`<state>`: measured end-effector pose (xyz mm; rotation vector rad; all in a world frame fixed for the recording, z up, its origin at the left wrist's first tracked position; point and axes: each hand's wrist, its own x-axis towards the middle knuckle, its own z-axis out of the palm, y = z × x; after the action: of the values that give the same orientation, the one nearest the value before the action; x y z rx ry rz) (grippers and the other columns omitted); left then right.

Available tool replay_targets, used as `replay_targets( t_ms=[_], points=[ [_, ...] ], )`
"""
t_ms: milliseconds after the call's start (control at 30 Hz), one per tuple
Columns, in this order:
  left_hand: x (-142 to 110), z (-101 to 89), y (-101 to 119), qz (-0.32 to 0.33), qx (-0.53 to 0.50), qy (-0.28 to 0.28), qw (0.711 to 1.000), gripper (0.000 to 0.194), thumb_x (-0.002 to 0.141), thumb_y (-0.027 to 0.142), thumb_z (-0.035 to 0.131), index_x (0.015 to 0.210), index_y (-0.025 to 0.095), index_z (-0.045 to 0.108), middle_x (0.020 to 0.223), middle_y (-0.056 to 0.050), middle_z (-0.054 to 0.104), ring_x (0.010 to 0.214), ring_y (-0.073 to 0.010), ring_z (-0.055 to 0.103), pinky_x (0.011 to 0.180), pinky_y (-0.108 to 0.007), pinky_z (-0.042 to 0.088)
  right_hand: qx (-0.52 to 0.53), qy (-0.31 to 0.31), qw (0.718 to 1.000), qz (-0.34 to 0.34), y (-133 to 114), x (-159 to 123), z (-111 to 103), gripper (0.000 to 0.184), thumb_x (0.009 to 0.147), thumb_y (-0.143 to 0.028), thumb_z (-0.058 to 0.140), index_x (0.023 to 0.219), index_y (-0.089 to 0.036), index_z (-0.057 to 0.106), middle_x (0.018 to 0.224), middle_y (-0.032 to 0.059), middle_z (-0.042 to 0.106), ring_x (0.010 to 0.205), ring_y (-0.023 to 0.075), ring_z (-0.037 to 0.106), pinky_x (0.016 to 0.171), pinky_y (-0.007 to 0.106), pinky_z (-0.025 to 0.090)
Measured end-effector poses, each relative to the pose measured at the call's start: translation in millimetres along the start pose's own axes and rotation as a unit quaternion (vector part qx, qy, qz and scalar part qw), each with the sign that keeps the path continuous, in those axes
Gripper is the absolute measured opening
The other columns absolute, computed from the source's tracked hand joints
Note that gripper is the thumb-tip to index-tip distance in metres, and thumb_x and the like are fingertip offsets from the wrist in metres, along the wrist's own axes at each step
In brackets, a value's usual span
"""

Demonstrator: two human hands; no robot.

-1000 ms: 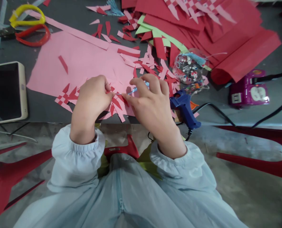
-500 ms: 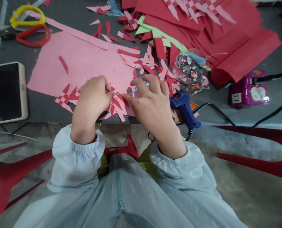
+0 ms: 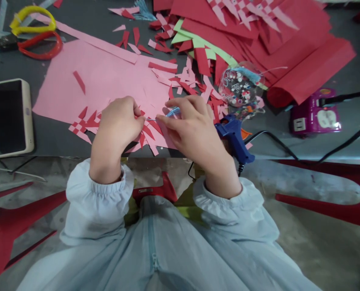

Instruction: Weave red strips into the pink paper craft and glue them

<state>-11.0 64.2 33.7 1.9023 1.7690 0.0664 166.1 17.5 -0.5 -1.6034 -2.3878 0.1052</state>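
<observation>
My left hand (image 3: 119, 121) is closed in a pinch on a thin, pale cord (image 3: 150, 119). The cord runs to the fingertips of my right hand (image 3: 190, 125), whose fingers are bent around a small blue tassel (image 3: 173, 112). Part of the tassel is covered by those fingers. Directly beneath both hands lie red and pink strips of a woven paper piece (image 3: 149, 135). Another checkered woven paper piece (image 3: 79, 126) sits to the left of my left wrist. Under them spreads a large pink paper sheet (image 3: 107, 76).
A blue glue gun (image 3: 236, 137) lies right of my right hand. Beyond it are a bead container (image 3: 239, 87), a purple power adapter (image 3: 316, 115) and red paper sheets (image 3: 307, 68). Scissors (image 3: 40, 44) and a phone (image 3: 9, 117) are on the left. Paper scraps (image 3: 187, 76) cover the middle.
My right hand has turned slightly, and its fingers have shifted around the tassel. My left hand keeps its pinch in nearly the same place. The whole view has slid slightly left.
</observation>
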Motion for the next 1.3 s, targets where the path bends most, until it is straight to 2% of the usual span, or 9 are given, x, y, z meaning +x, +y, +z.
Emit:
replay_targets(
  t_ms=[167, 300, 500, 667, 900, 1300],
  points=[
    [0.3, 0.5, 1.4, -0.017, -0.004, 0.009, 1.000, 0.012, 0.081, 0.024, 0.055, 0.089, 0.021, 0.065, 0.101, -0.008, 0.073, 0.102, -0.0253, 0.065, 0.092, -0.038, 0.049, -0.005, 0.004, 1.000, -0.005, 4.0, 0.9, -3.2, 0.034, 0.101, -0.024, 0.041, 0.114, -0.026, 0.072, 0.134, 0.0094, 0.059, 0.126, 0.0308, 0.047, 0.101, 0.052, 0.042],
    [1.7, 0.9, 1.3, -0.022, 0.008, 0.005, 1.000, 0.014, 0.083, 0.028, 0.056, 0.092, 0.023, 0.065, 0.099, -0.007, 0.073, 0.103, -0.0255, 0.066, 0.092, -0.037, 0.049, -0.014, -0.010, 1.000, -0.019, -1.4, 1.0, -1.5, 0.034, 0.102, -0.025, 0.042, 0.119, -0.029, 0.071, 0.136, 0.0087, 0.059, 0.128, 0.0309, 0.046, 0.100, 0.051, 0.042],
    [2.1, 1.2, 0.3, -0.016, -0.001, 0.010, 1.000, 0.015, 0.082, 0.025, 0.056, 0.091, 0.020, 0.065, 0.100, -0.011, 0.072, 0.103, -0.0309, 0.067, 0.091, -0.042, 0.049, -0.031, -0.029, 0.999, -0.006, -7.5, 2.1, 1.8, 0.035, 0.103, -0.029, 0.042, 0.122, -0.030, 0.071, 0.137, 0.0089, 0.059, 0.129, 0.0308, 0.045, 0.100, 0.048, 0.040],
    [1.8, 1.5, -1.3, -0.008, 0.001, 0.009, 1.000, 0.015, 0.084, 0.027, 0.054, 0.092, 0.022, 0.065, 0.100, -0.008, 0.073, 0.101, -0.0267, 0.066, 0.092, -0.039, 0.049, -0.026, -0.032, 0.999, -0.003, -6.4, 2.9, 1.7, 0.036, 0.103, -0.029, 0.040, 0.121, -0.028, 0.072, 0.135, 0.0095, 0.060, 0.128, 0.0313, 0.045, 0.099, 0.049, 0.041],
    [1.2, 1.8, -0.7, -0.003, 0.001, 0.003, 1.000, 0.018, 0.084, 0.024, 0.053, 0.095, 0.019, 0.067, 0.103, -0.009, 0.073, 0.100, -0.0263, 0.066, 0.089, -0.039, 0.049, -0.014, -0.025, 1.000, -0.007, -1.2, 1.3, 1.0, 0.036, 0.103, -0.028, 0.040, 0.115, -0.028, 0.074, 0.133, 0.0086, 0.061, 0.127, 0.0304, 0.046, 0.099, 0.049, 0.041],
    [1.9, 1.6, 0.7, -0.022, -0.001, 0.009, 1.000, 0.008, 0.083, 0.024, 0.056, 0.086, 0.022, 0.064, 0.095, -0.006, 0.072, 0.097, -0.0252, 0.067, 0.090, -0.037, 0.050, -0.002, 0.002, 1.000, -0.013, -5.2, -0.1, 4.0, 0.034, 0.103, -0.029, 0.041, 0.111, -0.022, 0.073, 0.126, 0.0124, 0.061, 0.126, 0.0337, 0.046, 0.098, 0.054, 0.040]
  ],
)
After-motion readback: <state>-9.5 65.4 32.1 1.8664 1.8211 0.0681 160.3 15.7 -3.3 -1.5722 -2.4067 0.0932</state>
